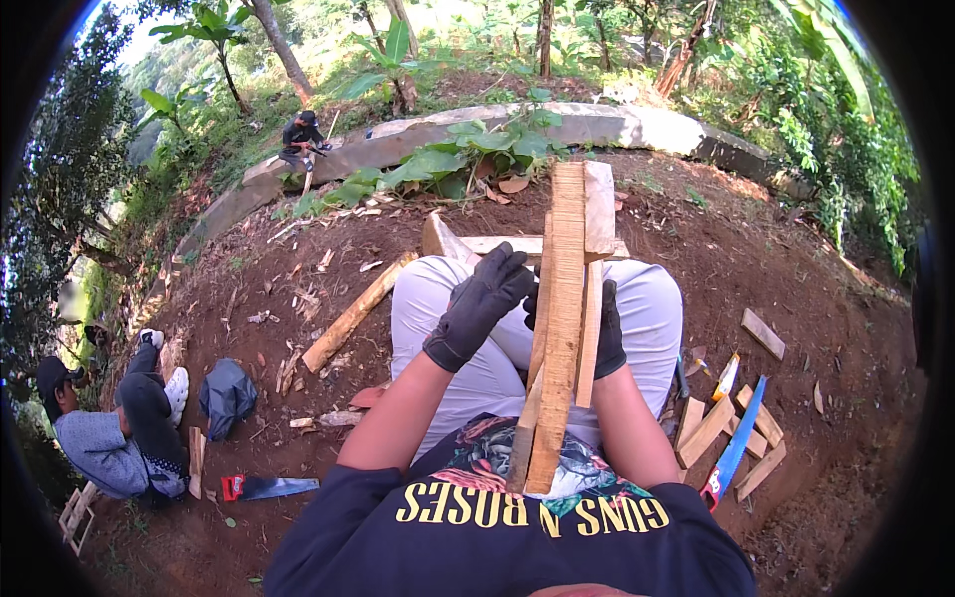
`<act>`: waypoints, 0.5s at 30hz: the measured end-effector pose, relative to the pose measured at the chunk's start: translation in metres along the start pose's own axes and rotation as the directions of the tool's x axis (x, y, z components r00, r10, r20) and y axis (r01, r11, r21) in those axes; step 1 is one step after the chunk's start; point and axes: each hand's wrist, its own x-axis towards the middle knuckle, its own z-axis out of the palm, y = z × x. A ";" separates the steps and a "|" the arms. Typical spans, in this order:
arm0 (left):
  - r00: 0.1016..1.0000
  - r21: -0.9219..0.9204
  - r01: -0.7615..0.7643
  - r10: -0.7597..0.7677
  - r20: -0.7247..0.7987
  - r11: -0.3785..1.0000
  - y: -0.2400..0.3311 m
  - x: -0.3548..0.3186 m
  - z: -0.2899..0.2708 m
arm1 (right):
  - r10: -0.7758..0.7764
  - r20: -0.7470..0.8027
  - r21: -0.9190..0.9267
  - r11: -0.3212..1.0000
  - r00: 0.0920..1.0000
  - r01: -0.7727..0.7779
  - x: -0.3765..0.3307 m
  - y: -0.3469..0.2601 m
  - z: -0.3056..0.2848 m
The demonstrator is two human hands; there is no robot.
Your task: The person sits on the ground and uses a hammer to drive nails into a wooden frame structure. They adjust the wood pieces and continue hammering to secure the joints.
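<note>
I sit on red soil with my knees in light grey trousers. A bundle of wooden slats (pixel 563 318) stands tilted against my chest, its top pointing away from me. My right hand (pixel 607 333), in a black glove, grips the bundle from behind at mid-height. The gloved fingers of my left hand (pixel 479 303) rest spread just left of the slats, touching their edge.
A long plank (pixel 356 311) lies to my left. Short wood offcuts (pixel 731 433) and a blue-bladed handsaw (pixel 734 448) lie at my right. Another saw (pixel 267 487) lies lower left near a seated person (pixel 114 428). A second person (pixel 300 139) crouches by the far stone kerb.
</note>
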 end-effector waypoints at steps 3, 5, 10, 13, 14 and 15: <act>0.998 0.112 0.032 -0.038 0.044 0.993 0.008 0.004 0.039 | 0.000 -0.018 0.217 0.976 1.000 0.003 -0.006 0.020 -0.035; 0.989 -0.172 0.119 -0.132 -0.069 0.978 -0.004 0.003 0.062 | 0.035 0.010 0.407 0.913 0.999 -0.036 -0.012 0.021 -0.064; 0.944 -0.410 0.234 -0.307 -0.123 0.882 -0.030 0.003 0.046 | -0.296 -0.294 -0.849 0.518 0.909 -0.106 0.011 -0.013 -0.003; 0.937 -0.522 0.141 -0.283 -0.203 0.841 -0.065 0.018 0.039 | -0.297 -0.368 -0.916 0.277 0.881 -0.289 0.027 -0.022 0.028; 0.935 -0.495 0.120 -0.266 -0.236 0.861 -0.076 0.024 0.030 | -0.355 -0.308 -0.931 0.305 0.883 -0.202 0.030 -0.017 0.035; 0.928 -0.368 0.149 -0.258 -0.269 0.918 -0.076 0.031 0.027 | -0.246 -0.334 -0.882 0.421 0.910 -0.211 0.027 -0.019 0.031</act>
